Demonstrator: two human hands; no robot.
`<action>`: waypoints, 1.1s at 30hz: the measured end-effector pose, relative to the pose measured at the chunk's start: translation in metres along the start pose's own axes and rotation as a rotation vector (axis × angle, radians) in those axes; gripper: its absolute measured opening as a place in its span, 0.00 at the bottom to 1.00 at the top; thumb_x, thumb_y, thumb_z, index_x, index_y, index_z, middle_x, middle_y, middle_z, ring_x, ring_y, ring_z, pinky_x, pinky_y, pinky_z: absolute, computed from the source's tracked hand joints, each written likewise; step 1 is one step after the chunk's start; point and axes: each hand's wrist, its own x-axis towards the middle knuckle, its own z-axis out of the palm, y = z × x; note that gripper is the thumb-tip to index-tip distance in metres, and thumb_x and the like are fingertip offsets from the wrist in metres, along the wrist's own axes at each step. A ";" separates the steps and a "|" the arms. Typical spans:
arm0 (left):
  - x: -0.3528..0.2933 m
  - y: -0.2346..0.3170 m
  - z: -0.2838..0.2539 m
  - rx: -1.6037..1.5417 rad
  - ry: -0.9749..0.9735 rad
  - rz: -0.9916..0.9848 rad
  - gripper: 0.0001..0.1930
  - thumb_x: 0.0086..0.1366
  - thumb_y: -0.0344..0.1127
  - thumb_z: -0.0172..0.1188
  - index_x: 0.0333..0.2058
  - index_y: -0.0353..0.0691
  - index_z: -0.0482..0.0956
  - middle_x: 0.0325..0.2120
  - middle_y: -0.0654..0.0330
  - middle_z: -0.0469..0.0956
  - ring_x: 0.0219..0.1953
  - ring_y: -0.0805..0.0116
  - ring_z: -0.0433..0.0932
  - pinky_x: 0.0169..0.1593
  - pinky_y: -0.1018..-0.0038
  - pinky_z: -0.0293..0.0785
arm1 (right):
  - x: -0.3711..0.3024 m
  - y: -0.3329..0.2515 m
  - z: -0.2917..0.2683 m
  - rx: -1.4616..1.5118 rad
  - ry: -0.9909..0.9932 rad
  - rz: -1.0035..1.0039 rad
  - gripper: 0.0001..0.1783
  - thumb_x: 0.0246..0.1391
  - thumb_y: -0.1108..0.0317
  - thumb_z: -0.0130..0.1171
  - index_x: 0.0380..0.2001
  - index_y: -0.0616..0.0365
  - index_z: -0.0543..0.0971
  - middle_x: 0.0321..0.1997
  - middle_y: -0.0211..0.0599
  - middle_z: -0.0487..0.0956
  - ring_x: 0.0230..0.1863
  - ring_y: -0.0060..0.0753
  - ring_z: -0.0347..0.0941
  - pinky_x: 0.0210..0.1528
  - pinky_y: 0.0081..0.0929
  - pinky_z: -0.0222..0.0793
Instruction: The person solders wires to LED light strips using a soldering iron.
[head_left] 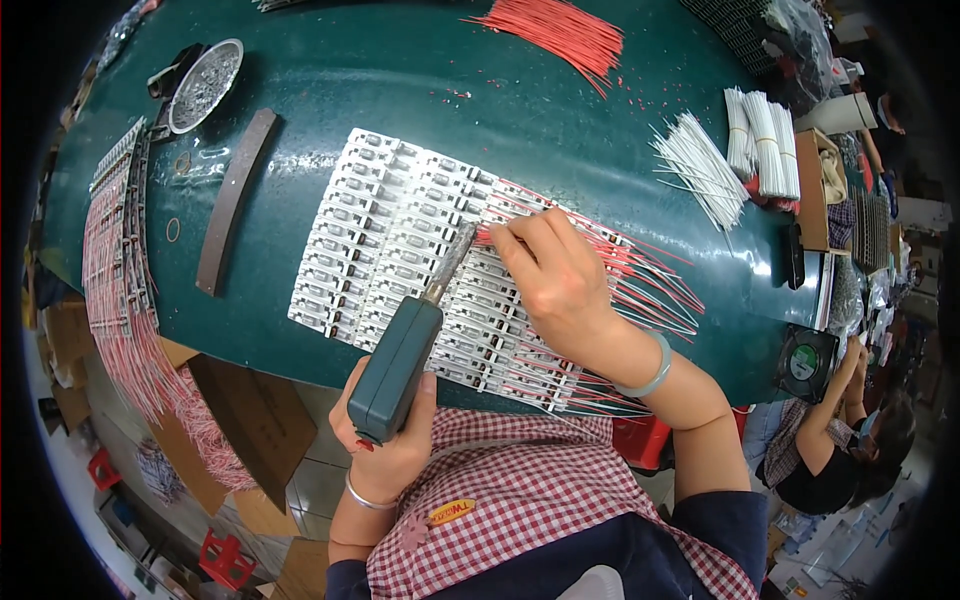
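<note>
My left hand [390, 430] grips a dark green soldering gun [397, 365] by its body. Its metal tip reaches up and right to the panel of white plastic parts [395, 220], which lies flat in several rows on the table. Close to that tip, my right hand [560, 285] has its fingers pinched around the end of a red wire [484, 236]. More red and white wires [645, 275] run rightward from the panel's right-hand rows, partly under my right hand and wrist. The left rows show no wires. My fingertips hide the exact joint.
Red wires [560, 35] lie at the far side, white wires [700, 170] at the right. A metal dish of scraps [207, 85] and a brown bar [236, 200] are left, beside a wired panel [122, 240]. A small fan [803, 360] stands right, near another person [840, 450].
</note>
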 end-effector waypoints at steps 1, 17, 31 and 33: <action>0.000 0.001 0.000 0.000 -0.001 0.000 0.08 0.57 0.21 0.68 0.36 0.27 0.82 0.29 0.55 0.80 0.26 0.68 0.79 0.30 0.76 0.74 | 0.000 0.000 0.000 0.006 0.004 -0.001 0.18 0.43 0.75 0.61 0.40 0.72 0.80 0.34 0.40 0.73 0.38 0.38 0.70 0.34 0.29 0.71; -0.029 -0.013 -0.017 0.001 -0.018 -0.066 0.22 0.62 0.25 0.70 0.54 0.29 0.77 0.45 0.54 0.82 0.44 0.67 0.82 0.48 0.72 0.78 | -0.002 0.001 0.000 0.014 0.038 0.001 0.19 0.42 0.76 0.62 0.40 0.72 0.80 0.36 0.41 0.75 0.39 0.38 0.71 0.35 0.29 0.72; -0.021 -0.013 -0.009 0.023 0.030 -0.012 0.11 0.56 0.24 0.70 0.38 0.27 0.82 0.30 0.52 0.81 0.27 0.62 0.81 0.31 0.72 0.76 | -0.006 -0.010 -0.003 0.057 0.017 -0.015 0.18 0.44 0.77 0.62 0.41 0.74 0.80 0.36 0.41 0.76 0.38 0.37 0.72 0.34 0.29 0.71; -0.019 -0.012 -0.007 0.023 0.012 -0.014 0.10 0.56 0.23 0.69 0.37 0.27 0.81 0.29 0.52 0.80 0.26 0.62 0.80 0.29 0.72 0.74 | -0.005 -0.011 -0.004 0.051 0.014 -0.017 0.17 0.44 0.77 0.62 0.40 0.74 0.80 0.36 0.41 0.76 0.38 0.37 0.71 0.34 0.29 0.71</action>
